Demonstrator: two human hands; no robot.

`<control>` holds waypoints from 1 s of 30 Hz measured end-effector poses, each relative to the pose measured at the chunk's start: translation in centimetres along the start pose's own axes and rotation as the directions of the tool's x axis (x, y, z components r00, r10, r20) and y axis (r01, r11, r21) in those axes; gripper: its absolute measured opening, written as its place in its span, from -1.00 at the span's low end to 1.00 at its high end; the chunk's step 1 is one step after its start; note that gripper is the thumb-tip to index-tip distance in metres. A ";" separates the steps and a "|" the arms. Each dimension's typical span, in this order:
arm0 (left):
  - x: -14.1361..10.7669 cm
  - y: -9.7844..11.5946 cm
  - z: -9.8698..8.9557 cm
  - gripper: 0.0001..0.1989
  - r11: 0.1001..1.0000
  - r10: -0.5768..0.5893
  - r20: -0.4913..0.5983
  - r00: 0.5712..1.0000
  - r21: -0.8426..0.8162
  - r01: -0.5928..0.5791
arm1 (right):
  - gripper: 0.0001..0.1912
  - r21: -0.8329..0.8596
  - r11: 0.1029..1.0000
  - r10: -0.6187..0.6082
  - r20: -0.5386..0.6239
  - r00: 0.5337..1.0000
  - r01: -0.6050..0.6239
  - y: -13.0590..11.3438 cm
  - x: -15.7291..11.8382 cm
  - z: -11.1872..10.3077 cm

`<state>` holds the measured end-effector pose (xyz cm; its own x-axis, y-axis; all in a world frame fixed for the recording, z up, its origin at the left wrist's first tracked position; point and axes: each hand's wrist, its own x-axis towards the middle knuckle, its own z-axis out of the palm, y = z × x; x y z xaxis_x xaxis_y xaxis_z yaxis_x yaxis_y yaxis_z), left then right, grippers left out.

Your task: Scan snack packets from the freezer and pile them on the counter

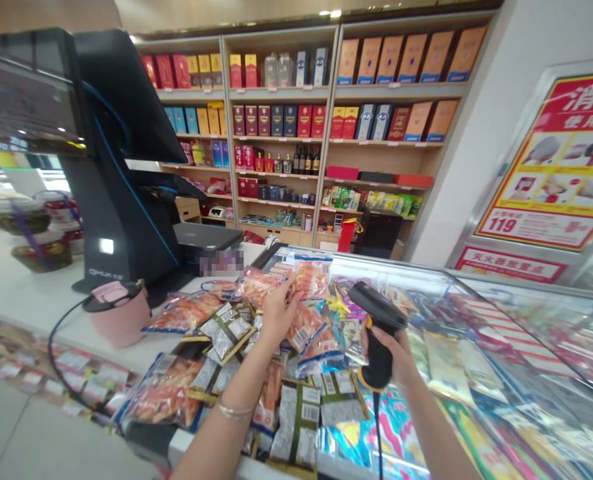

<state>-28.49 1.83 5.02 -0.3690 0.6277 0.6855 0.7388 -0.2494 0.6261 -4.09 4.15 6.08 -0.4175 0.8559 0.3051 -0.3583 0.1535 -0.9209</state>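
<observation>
Many orange snack packets point(173, 393) and silver-green packets point(296, 417) lie in a pile over the counter edge and the glass freezer top. My left hand point(279, 310) rests on the orange packets at the back of the pile, its fingers spread over the clear wrapping. To the right of the pile, my right hand point(393, 350) is wrapped round the handle of a black barcode scanner point(379, 307), whose head points left above the packets. A cable hangs down from the handle.
At the left stands a black checkout terminal point(121, 173) beside a pink container point(119, 313) and stacked jars point(39, 247). The glass freezer point(516, 320) holds colourful packages on the right. Behind are shelves point(281, 93) of boxes and bottles; a red sign point(556, 167) hangs right.
</observation>
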 end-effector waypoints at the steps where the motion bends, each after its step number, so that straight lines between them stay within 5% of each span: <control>1: 0.0 0.0 0.0 -0.66 1.000 0.002 -0.002 1.000 0.000 -0.002 | -0.70 -0.009 1.000 0.007 -0.007 1.000 -0.007 0.0 0.0 0.0; 9: -0.1 0.6 0.4 -0.68 0.993 0.070 0.059 0.996 0.092 -0.075 | -0.68 0.095 0.995 0.014 0.060 0.998 -0.020 -0.9 0.2 -0.7; 15: 0.3 4.3 2.4 -0.70 0.976 0.154 0.200 0.968 0.119 -0.180 | -0.68 0.069 0.996 -0.051 -0.099 0.994 0.058 -3.8 0.6 -3.6; 19: -0.2 7.9 4.8 -0.73 0.999 -0.008 0.257 0.966 0.047 -0.004 | -0.75 0.084 0.993 -0.055 -0.311 0.949 0.085 -6.4 -0.2 -8.6; 23: -2.6 11.8 9.1 -0.75 0.981 -0.134 0.377 0.917 -0.081 0.177 | -0.77 0.070 0.997 0.048 -0.430 0.902 -0.020 -7.8 -1.8 -14.9; 28: -6.8 15.3 15.7 -0.72 0.893 -0.237 0.583 0.777 -0.185 0.411 | -0.77 0.030 0.995 0.093 -0.573 0.814 -0.093 -6.8 -3.3 -23.3; 30: -8.2 15.9 17.7 -0.61 0.858 -0.241 0.650 0.721 -0.205 0.472 | -0.80 0.041 0.999 0.046 -0.545 0.837 -0.028 -5.8 -4.0 -26.1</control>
<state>-3.72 5.77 2.78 -0.0777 0.9918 0.1019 0.3439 -0.0693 0.9364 21.47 12.77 3.88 0.0896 0.9927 0.0811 -0.3807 0.1094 -0.9182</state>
